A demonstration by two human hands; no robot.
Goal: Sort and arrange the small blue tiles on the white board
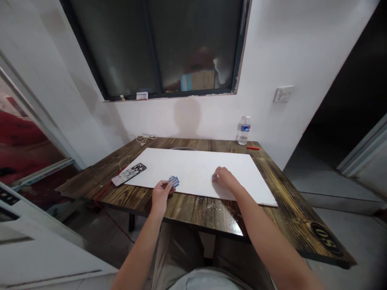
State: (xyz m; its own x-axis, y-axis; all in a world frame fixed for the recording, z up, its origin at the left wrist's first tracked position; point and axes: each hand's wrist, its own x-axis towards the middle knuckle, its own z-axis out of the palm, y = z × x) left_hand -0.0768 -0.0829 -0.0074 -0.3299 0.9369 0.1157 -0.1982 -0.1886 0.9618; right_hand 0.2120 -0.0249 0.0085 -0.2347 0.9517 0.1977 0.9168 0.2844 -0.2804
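My left hand [161,193] pinches a small flat blue-and-white piece with a stepped outline [173,181] between thumb and fingers, just above the front edge of a white board [193,161]. Farther right, my right hand [223,176] is over the board with its fingers bent together and pointing down. Whatever is at those fingertips, if anything, is too small to make out. A phone in a patterned case [129,174] lies across the board's left edge, to the left of my left hand.
The board rests on a dark wooden table [290,209]. A water bottle [244,131] and a red pen [253,148] are at the back right. A white cable [146,139] is coiled at the back left, and a red cord [104,191] hangs over the left front edge.
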